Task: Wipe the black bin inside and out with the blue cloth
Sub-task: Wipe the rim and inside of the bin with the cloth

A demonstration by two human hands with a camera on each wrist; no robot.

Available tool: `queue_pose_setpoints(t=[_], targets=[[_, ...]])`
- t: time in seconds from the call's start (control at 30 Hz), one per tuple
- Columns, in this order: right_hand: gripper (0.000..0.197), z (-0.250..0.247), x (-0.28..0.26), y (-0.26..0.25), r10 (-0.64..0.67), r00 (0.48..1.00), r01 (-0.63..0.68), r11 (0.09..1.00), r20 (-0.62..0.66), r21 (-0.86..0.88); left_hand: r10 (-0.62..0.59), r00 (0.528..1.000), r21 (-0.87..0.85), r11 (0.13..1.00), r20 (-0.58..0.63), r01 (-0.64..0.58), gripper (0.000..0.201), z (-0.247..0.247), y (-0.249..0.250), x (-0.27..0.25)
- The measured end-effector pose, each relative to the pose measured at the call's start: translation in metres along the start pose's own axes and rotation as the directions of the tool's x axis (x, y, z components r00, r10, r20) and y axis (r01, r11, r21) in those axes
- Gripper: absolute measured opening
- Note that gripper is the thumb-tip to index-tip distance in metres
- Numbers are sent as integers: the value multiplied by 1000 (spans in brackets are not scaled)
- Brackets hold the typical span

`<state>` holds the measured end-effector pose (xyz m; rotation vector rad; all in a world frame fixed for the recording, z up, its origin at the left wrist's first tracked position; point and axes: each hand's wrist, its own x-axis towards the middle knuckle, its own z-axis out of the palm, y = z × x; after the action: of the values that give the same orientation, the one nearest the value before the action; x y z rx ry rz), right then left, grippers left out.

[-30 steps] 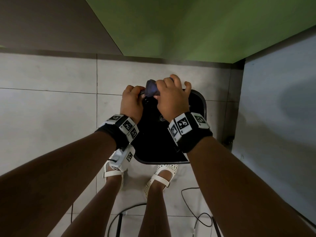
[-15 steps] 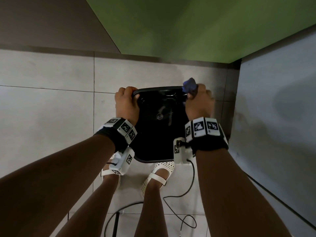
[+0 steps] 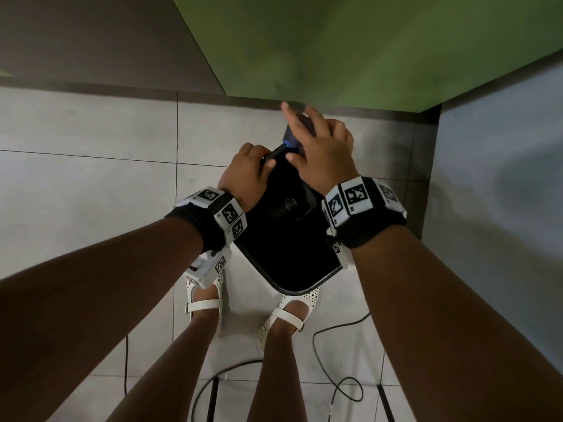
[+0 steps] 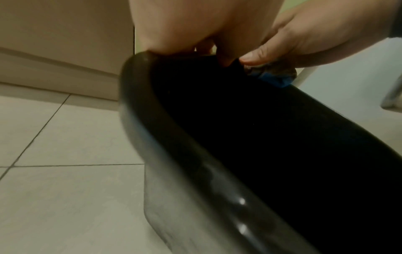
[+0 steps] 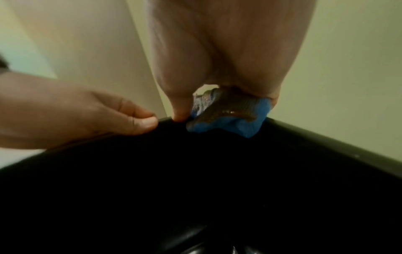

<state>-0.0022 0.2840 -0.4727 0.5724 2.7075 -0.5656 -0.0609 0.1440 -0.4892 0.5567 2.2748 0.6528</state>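
Observation:
The black bin point(image 3: 286, 254) stands on the tiled floor in front of my feet, turned at an angle, its open top facing up. My left hand point(image 3: 248, 175) grips the far left of its rim point(image 4: 139, 106), thumb inside. My right hand point(image 3: 320, 153) holds the bunched blue cloth point(image 3: 291, 138) against the far rim, index finger stretched out. In the right wrist view the blue cloth point(image 5: 230, 115) is pinched under my right hand and pressed on the bin's rim point(image 5: 326, 144), close to the left thumb point(image 5: 139, 123). The cloth looks soiled brown on top.
A green wall point(image 3: 350, 47) and a grey panel point(image 3: 502, 193) form a corner just beyond the bin. White sandals point(image 3: 288, 315) are on my feet right below the bin. Black cables point(image 3: 335, 360) lie on the floor tiles behind my feet.
The bin has turned, its far corner swinging away from me. My right hand with the cloth slid from the far right corner leftward along the rim, ending close to my left hand.

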Motion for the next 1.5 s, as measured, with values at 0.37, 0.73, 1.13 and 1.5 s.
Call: queue_pose_setpoints(t=[0.37, 0.73, 1.13, 1.5], targets=[[33, 22, -20, 20, 169, 929, -145, 985, -329, 95, -136, 989, -126, 984, -58, 128, 24, 2, 4, -6], [41, 26, -32, 12, 339, 894, -279, 933, -294, 228, -11, 1000, -114, 993, -12, 9, 32, 2, -6, -1], [42, 26, -22, 0, 354, 906, -326, 933, -232, 152, -126, 976, -203, 975, -181, 88, 31, 6, -8, -11], [44, 19, -59, 25, 636, 768, -618, 768, -79, 171, -206, 961, -287, 946, -184, 148, 31, 2, -11, -18]])
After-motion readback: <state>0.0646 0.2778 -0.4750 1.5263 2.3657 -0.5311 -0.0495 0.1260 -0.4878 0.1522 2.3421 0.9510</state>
